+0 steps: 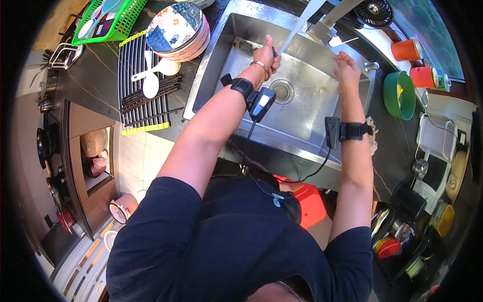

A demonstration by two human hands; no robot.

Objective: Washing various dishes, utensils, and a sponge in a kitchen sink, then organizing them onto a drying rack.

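Note:
My left hand (265, 57) is over the stainless steel sink (302, 124), beside the stream of running water (298, 30). Its fingers are closed around a small dark scouring pad (275, 52), mostly hidden by the hand. A second dark, mesh-like scrubber (246, 48) lies at the far left of the basin. Over the sink's right side, my right hand (348, 71) has loosely bent fingers, with nothing visible in them. The faucet (322, 28) rises behind the basin, a white piece (339, 40) beside it. The drain (282, 91) is uncovered.
Left of the sink, stacked patterned bowls (177, 28) and white spoons (151, 85) with dark chopsticks (154, 96) rest on a roll-up rack (130, 75). A green basket (126, 22) stands behind. At right are a green bowl (392, 98) and a small fan (373, 11).

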